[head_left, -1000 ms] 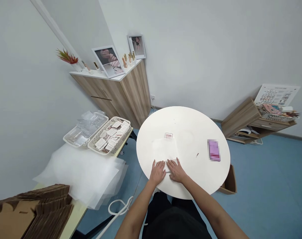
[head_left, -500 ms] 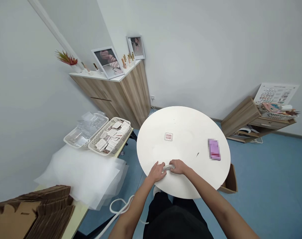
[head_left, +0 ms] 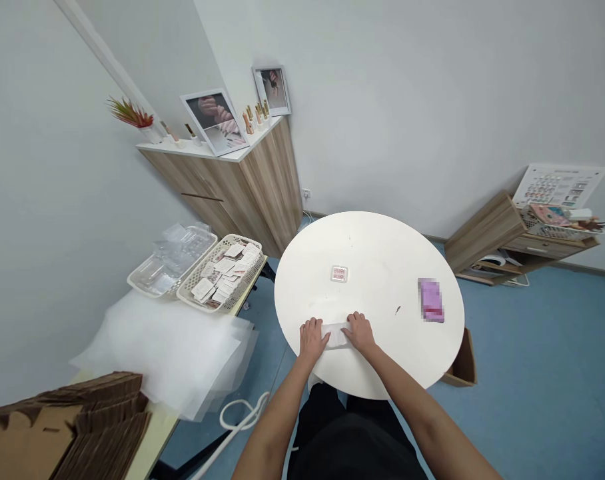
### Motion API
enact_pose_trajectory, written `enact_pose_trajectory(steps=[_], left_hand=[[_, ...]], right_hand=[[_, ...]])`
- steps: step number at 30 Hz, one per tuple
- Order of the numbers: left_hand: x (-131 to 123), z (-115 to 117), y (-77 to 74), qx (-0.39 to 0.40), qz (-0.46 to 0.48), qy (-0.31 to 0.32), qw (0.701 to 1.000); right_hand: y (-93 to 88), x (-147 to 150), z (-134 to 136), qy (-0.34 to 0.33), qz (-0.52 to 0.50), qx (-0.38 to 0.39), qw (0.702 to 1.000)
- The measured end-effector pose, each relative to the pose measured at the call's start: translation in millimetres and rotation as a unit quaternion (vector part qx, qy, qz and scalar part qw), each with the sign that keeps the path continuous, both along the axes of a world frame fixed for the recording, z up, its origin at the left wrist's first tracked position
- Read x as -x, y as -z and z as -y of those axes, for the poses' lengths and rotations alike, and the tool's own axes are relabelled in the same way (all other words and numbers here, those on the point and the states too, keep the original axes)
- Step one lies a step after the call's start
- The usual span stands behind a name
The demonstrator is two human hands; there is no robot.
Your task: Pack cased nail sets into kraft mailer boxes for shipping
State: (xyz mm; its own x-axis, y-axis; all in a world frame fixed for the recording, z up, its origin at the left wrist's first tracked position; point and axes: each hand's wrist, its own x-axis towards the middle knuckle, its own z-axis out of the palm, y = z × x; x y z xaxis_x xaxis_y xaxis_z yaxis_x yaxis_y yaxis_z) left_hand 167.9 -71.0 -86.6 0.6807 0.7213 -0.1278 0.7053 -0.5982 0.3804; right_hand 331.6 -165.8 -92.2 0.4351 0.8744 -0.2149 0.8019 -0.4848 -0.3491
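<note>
A folded white translucent sheet lies near the close edge of the round white table. My left hand presses on its left end, and my right hand holds its right end, with the fingertips of both hands on it. Farther out on the tabletop sits a small square clear package with pink marks. Off to the right lies a pink box, its surface blurred, and neither hand is near it.
To the left, a table holds a basket of white cards, clear plastic trays, loose white sheets and flattened cardboard. A cardboard box stands by the table's right side. A white cord crosses the floor.
The white sheet was a narrow bundle between my hands and now lies flatter and wider under them. My hands have moved slightly apart, and the table items are unmoved.
</note>
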Motion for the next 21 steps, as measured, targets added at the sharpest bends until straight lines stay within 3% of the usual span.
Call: enact_pose_trajectory(steps=[3, 6, 9, 16, 19, 21], left_hand=[[12, 10, 3.6, 0.013, 0.018, -0.141, 0.99], [27, 22, 9.4, 0.065, 0.019, -0.299, 0.952], [33, 33, 15.2, 0.11, 0.014, -0.378, 0.919], [18, 40, 24.1, 0.155, 0.036, -0.373, 0.914], [12, 42, 22.7, 0.138, 0.088, -0.353, 0.921], [8, 47, 19.2, 0.114, 0.149, -0.299, 0.936]], right_hand=[[4.0, 4, 15, 0.108, 0.007, -0.022, 0.994], [6.1, 5, 32, 0.236, -0.019, 0.002, 0.971], [6.5, 6, 43, 0.311, -0.066, 0.035, 0.947], [7.2, 12, 38, 0.312, -0.118, 0.087, 0.939], [7.9, 15, 34, 0.299, -0.107, 0.06, 0.946], [8.0, 19, 33, 0.289, -0.12, 0.019, 0.95]])
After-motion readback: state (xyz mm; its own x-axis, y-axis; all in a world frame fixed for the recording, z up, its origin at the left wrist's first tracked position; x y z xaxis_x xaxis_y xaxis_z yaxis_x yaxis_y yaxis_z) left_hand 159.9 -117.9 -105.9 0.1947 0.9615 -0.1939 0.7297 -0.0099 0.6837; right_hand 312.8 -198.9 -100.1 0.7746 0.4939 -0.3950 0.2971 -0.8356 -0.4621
